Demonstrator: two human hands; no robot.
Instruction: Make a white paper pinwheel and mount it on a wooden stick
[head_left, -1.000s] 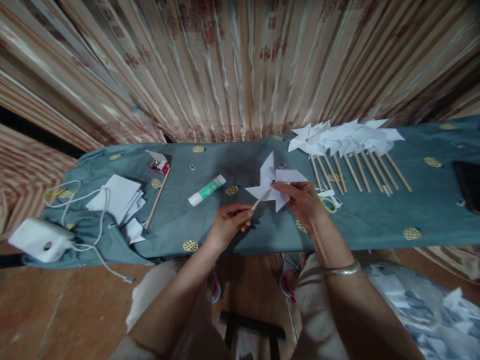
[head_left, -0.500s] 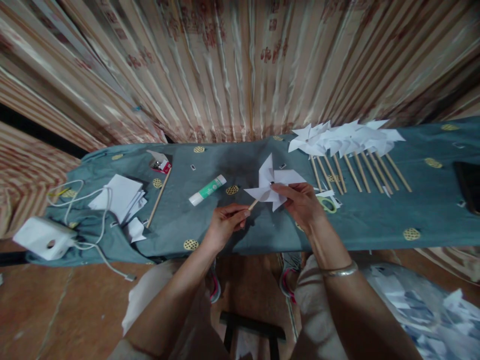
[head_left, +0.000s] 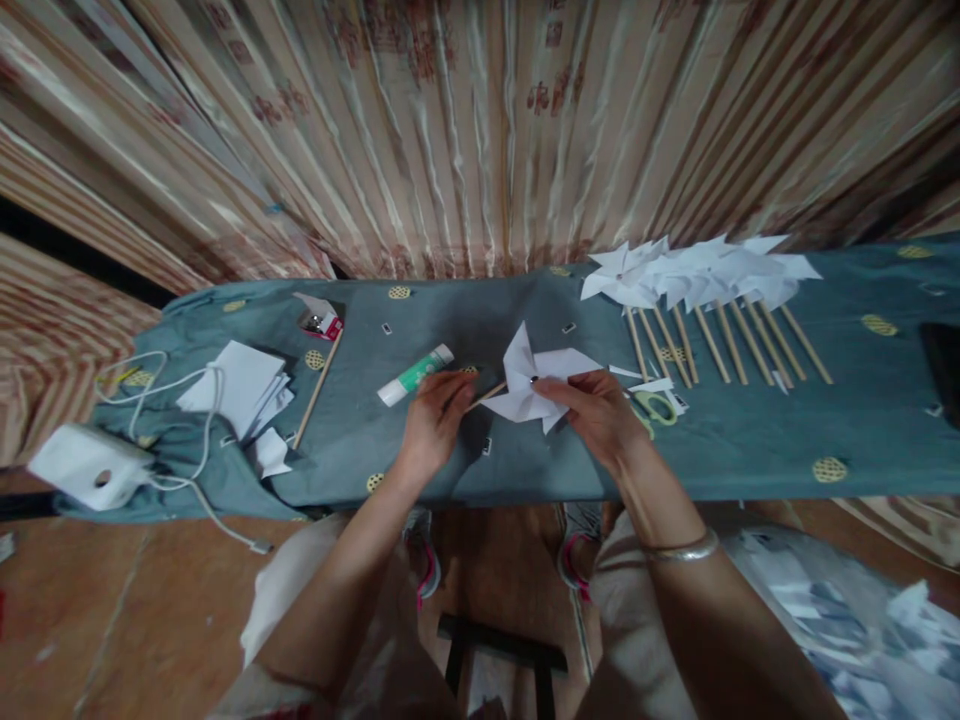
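Note:
A white paper pinwheel (head_left: 521,402) with a dark pin at its middle is above the cloth in front of me. My right hand (head_left: 600,415) pinches it near the pin, thumb on the front. Its wooden stick (head_left: 489,396) slants down and left from behind the paper to my left hand (head_left: 433,418), whose fingers are closed about the lower end; the fingertips are partly hidden. Just beyond the left hand lies a green and white glue stick (head_left: 415,375). Beside my right wrist are green-handled scissors (head_left: 655,407) and paper strips.
Several finished pinwheels (head_left: 701,275) lie in a row at the back right. On the left are a paper stack (head_left: 236,385), a loose stick (head_left: 319,390), a small red box (head_left: 322,318) and a white power adapter (head_left: 90,468) with cables. A plastic bag (head_left: 810,600) of scraps stands low right.
My left hand has shifted left and a little up, its fingers now turned over the stick's end. The pinwheel has tilted and moved slightly left and down with my right hand.

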